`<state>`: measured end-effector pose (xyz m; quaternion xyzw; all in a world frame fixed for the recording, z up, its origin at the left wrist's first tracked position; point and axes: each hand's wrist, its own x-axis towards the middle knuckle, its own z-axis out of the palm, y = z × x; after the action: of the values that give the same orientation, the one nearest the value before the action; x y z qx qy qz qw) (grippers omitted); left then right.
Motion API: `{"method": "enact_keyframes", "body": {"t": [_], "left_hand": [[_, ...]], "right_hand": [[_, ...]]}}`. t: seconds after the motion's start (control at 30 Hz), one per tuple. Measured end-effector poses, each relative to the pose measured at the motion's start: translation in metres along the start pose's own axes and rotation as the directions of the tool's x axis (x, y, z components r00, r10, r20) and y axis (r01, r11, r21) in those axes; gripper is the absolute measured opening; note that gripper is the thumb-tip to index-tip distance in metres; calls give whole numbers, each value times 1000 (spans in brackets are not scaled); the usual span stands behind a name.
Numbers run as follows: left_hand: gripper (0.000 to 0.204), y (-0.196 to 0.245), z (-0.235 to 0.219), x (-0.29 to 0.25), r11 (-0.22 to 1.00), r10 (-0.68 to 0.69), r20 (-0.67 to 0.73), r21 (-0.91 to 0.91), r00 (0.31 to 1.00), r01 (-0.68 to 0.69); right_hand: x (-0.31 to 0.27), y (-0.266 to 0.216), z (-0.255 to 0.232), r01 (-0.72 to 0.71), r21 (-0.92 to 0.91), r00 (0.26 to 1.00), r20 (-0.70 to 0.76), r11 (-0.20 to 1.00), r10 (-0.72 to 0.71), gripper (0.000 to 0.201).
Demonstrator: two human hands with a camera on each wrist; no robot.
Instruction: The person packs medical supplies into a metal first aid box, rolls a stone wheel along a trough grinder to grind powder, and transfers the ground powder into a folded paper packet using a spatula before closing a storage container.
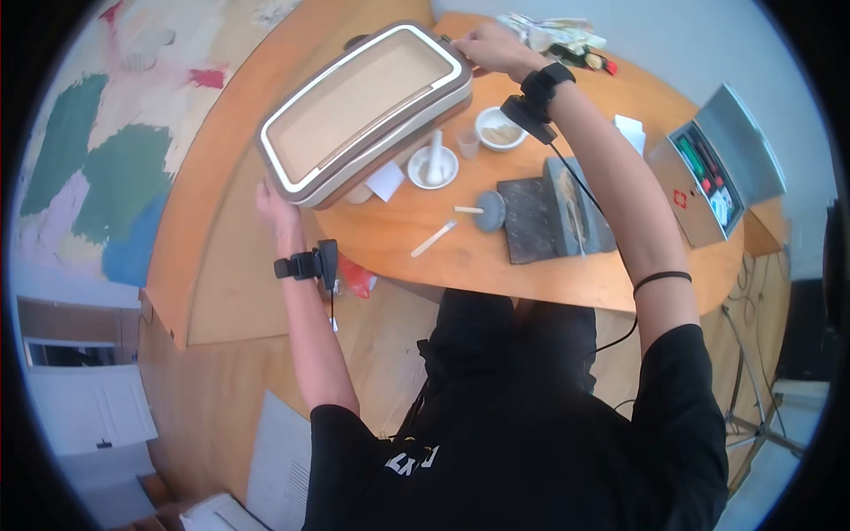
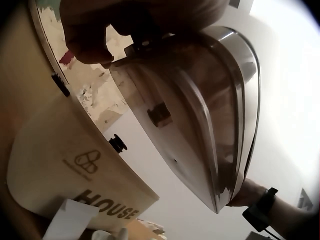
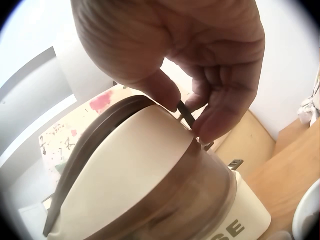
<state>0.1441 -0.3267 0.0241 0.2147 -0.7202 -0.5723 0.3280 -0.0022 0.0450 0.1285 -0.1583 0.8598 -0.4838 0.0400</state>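
A long lid [image 1: 367, 97] with a clear window and brown and cream edges is in both hands at the table's left side. At its near end, my left hand [image 1: 279, 208] grips the rim; in the left wrist view the fingers of that hand [image 2: 135, 22] curl at the lid's end [image 2: 200, 95]. My right hand [image 1: 498, 50] holds the far end, and in the right wrist view that hand [image 3: 200, 55] pinches a dark clip [image 3: 185, 114]. Below the lid, with a gap on the left, stands a cream base [image 2: 75, 150] lettered HOUSE.
On the wooden table [image 1: 425, 279] are a mortar with pestle [image 1: 434, 168], a white bowl [image 1: 501, 129], a clear cup [image 1: 467, 143], a brush [image 1: 434, 239], a round grey stone [image 1: 491, 212], dark slabs [image 1: 531, 221] and an open case [image 1: 708, 177] on the right. Bags lie at the back.
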Motion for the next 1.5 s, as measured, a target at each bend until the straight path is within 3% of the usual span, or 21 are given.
{"method": "enact_keyframes", "body": {"t": [0.07,0.13,0.17,0.3,0.37,0.4,0.47,0.6,0.67,0.87,1.0,1.07,1.1,1.17,1.33,1.4,1.43,1.5], "left_hand": [[57,-25,-9,35,966,-3,36,257,999,-7],[60,-46,-10,61,935,-38,55,355,998,16],[63,-44,-14,65,893,-82,100,449,992,28],[57,-19,-13,54,840,-187,112,534,976,100],[49,12,-13,38,820,-118,123,572,985,27],[49,0,-16,44,819,-124,114,573,986,37],[43,-17,-16,55,811,224,76,539,972,-229],[47,-7,-19,55,826,237,146,491,960,-278],[56,15,-16,52,909,-92,216,416,972,-6],[66,67,-8,46,899,-272,294,417,916,133],[68,87,-2,45,869,-254,345,491,904,57],[52,81,2,54,954,-268,368,227,890,194],[52,78,5,56,955,-266,369,226,890,192],[44,79,8,56,899,-201,466,-262,861,352],[40,88,14,48,900,-94,458,-340,884,272],[40,88,15,45,884,-61,448,-391,892,257],[40,88,16,44,859,-54,426,-441,903,260],[39,97,19,38,832,-44,411,-490,910,261]], "right_hand": [[28,-1,18,22,8,1000,-6,1000,-22,37],[53,6,30,-16,0,1000,4,1000,16,37],[62,7,35,-2,-3,1000,21,1000,2,37],[88,19,47,-59,-33,995,79,998,61,36],[93,22,53,-112,-16,990,83,994,112,35],[95,25,56,-137,17,988,81,990,135,35],[100,30,58,-146,19,986,85,989,144,34],[106,38,60,-110,93,992,75,990,103,33],[110,40,61,-135,81,988,83,987,129,33],[101,33,63,-144,72,989,46,987,141,35],[98,33,59,-123,17,992,15,992,123,38],[93,29,56,-117,8,993,-2,993,117,40],[90,25,54,-111,-2,994,-16,994,111,41],[81,19,50,-93,-18,996,-14,996,93,44],[70,6,37,-86,-91,996,-18,992,84,53],[62,-2,33,-92,116,996,-2,989,93,59],[58,-7,30,-91,117,996,-8,989,92,59],[43,-19,25,-129,373,991,92,919,102,53]]}}
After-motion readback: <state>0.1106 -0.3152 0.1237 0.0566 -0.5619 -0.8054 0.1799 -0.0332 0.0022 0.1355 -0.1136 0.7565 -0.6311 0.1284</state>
